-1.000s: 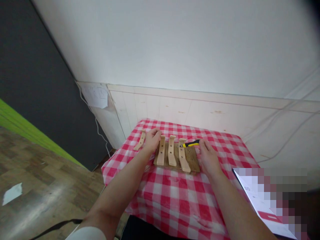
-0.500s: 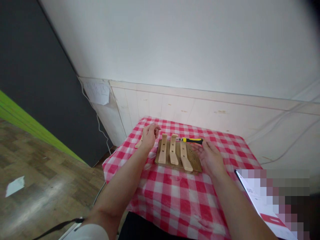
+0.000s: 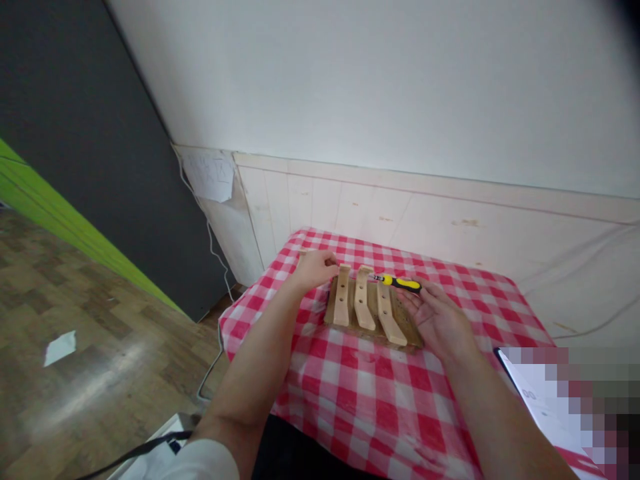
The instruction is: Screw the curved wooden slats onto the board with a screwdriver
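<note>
My right hand (image 3: 443,317) grips a screwdriver (image 3: 403,283) with a yellow and black handle between thumb and fingers. Its shaft points left, across the tops of the wooden pieces. My left hand (image 3: 317,268) is closed in a pinch beside the top of the leftmost wooden hook (image 3: 342,297); what its fingertips hold, if anything, is too small to make out. A middle wooden hook (image 3: 363,300) and a right wooden hook (image 3: 390,317), each with dark holes, lie with it on a brown board (image 3: 373,333). Another pale wooden piece (image 3: 305,253) shows partly behind my left hand.
A red and white checked cloth (image 3: 360,393) covers the table, which stands against a white panelled wall (image 3: 325,200). At the right edge is a bright sheet or screen (image 3: 535,393), partly blurred out. A dark panel (image 3: 145,180) rises on the left.
My left hand has moved right, from beside the loose wooden piece to the leftmost hook's top. The screwdriver in my right hand has tilted slightly. The whole view has shifted a little.
</note>
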### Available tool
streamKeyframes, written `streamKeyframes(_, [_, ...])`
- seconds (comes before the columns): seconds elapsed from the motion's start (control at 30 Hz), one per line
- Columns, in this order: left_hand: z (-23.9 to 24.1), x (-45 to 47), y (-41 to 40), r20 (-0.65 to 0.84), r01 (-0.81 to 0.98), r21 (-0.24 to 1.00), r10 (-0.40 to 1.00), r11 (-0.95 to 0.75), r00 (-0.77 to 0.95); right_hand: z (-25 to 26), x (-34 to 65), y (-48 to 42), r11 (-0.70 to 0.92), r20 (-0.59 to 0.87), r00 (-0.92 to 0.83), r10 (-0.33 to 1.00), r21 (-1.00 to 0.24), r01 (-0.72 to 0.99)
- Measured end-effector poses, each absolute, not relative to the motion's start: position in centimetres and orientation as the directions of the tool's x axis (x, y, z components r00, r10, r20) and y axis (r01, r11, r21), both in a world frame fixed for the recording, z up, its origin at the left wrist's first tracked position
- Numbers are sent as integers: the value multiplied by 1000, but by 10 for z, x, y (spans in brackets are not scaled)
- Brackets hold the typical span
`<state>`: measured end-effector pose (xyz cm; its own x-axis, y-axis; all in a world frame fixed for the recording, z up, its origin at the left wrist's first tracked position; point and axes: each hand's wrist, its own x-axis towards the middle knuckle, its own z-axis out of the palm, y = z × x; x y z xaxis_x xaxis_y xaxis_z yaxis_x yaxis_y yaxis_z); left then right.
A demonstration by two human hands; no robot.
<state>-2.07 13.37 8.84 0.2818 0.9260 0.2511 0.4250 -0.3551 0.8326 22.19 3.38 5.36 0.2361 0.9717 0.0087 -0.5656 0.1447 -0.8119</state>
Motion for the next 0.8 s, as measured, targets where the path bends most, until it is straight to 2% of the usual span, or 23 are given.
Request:
streamKeyframes(0.07, [86, -20, 135, 214, 512, 792, 937, -333, 277, 53, 222, 33, 153, 14, 247, 969, -820, -551])
streamKeyframes(0.2, [86, -18, 135, 188, 370, 888, 949, -274, 252, 55, 221, 33, 147, 9, 256, 967, -838, -526])
streamKeyframes(0.27, [86, -18, 135, 195, 381, 886, 957, -265, 213, 56, 221, 34, 138, -1, 258, 966, -841, -522])
streamKeyframes(0.37, [85, -20, 134, 147, 510, 830, 970, -227, 192, 54, 222, 35, 117, -17, 242, 970, -842, -527])
streamKeyframes(0.53, [87, -21, 132, 31, 705, 677, 966, -210, 258, 48, 228, 37, 91, -48, 249, 967, -851, -518])
streamKeyframes(0.6, [88, -21, 131, 22, 704, 672, 956, -232, 294, 47, 230, 37, 96, -58, 268, 962, -846, -525])
streamKeyframes(0.8, [78, -15, 132, 48, 591, 757, 926, -279, 375, 51, 235, 37, 133, -51, 324, 945, -843, -521])
